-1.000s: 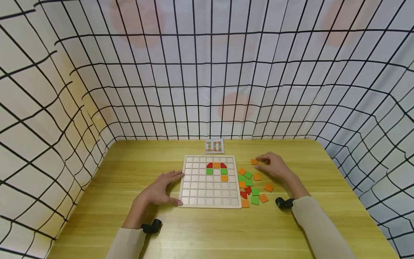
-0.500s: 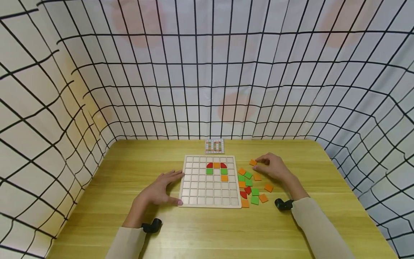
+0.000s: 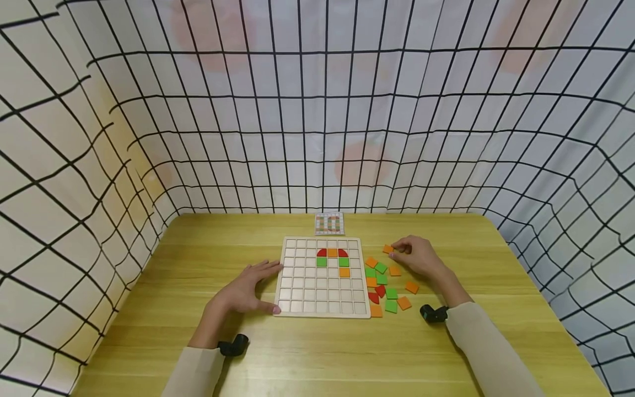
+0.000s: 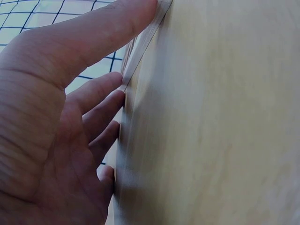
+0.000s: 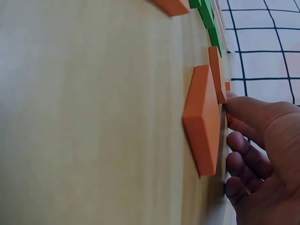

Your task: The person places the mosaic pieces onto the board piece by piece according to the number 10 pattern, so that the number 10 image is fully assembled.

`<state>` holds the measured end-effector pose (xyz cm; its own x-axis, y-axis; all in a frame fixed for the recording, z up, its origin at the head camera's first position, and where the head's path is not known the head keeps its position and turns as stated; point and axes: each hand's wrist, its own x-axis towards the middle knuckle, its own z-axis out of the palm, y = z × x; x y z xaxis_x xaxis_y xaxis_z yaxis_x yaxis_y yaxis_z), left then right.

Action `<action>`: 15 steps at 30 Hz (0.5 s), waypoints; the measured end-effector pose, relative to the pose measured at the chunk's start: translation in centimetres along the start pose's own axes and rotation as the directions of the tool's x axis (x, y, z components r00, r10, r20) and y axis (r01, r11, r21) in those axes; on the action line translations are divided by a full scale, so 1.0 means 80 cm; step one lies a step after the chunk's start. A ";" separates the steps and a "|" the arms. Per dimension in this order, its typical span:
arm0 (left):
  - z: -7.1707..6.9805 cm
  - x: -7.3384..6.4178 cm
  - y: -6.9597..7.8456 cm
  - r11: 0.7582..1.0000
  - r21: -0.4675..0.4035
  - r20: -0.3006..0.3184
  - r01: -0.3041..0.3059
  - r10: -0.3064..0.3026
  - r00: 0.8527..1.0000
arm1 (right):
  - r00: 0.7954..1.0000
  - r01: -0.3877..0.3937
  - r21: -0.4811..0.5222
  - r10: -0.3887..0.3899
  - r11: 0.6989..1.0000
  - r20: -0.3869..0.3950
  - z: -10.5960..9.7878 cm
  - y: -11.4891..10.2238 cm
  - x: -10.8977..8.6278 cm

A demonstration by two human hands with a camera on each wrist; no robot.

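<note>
My right hand (image 3: 416,256) pinches an orange square tile (image 3: 388,249) between thumb and forefinger, beyond the loose tiles; in the right wrist view the thumb partly hides it. My left hand (image 3: 248,288) lies spread at the left edge of a pale wooden grid board (image 3: 305,298), its fingertips and thumb touching the rim. On the board sit two red quarter-round tiles (image 3: 322,253), with an orange tile (image 3: 332,253) between them. Below these are two green tiles (image 3: 322,262) and a further orange tile (image 3: 344,272) under the right green one.
Loose orange, green and red tiles (image 3: 391,294) lie scattered right of the board, some against its edge. A small printed pattern card (image 3: 329,224) is behind the board on the wooden table (image 3: 307,358). A black-lined white curtain (image 3: 307,116) surrounds the table.
Over the last second the right hand and the orange tile at its fingertips have shifted slightly left, and the fingers have drawn closer together. The left hand stays on the board's edge.
</note>
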<state>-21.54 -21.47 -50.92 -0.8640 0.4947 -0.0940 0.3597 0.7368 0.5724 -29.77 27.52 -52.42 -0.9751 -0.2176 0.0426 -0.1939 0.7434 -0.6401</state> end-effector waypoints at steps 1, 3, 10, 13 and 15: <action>0.000 0.000 0.000 1.000 0.000 0.001 0.001 -0.001 1.000 | 1.000 0.005 0.002 -0.005 1.000 0.002 0.000 0.000 0.000; 0.000 0.001 0.000 1.000 0.002 0.000 -0.001 0.001 1.000 | 1.000 0.011 0.004 -0.011 1.000 0.002 0.000 -0.001 0.001; 0.000 -0.001 -0.001 1.000 0.005 0.007 0.003 -0.003 1.000 | 0.999 -0.022 0.017 0.021 1.000 0.029 0.005 -0.004 0.000; 0.000 -0.001 -0.001 1.000 0.007 0.003 -0.003 0.003 1.000 | 0.999 -0.015 0.041 0.013 0.999 0.037 0.006 -0.011 -0.002; 0.000 0.000 -0.001 1.000 0.009 -0.001 -0.002 0.002 1.000 | 0.999 -0.007 0.069 0.004 0.998 0.038 0.006 -0.019 -0.003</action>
<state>-21.55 -21.55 -50.96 -0.8633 0.4962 -0.0922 0.3650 0.7399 0.5651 -29.22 26.14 -51.87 -0.9711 -0.2385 0.0103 -0.1791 0.6995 -0.6918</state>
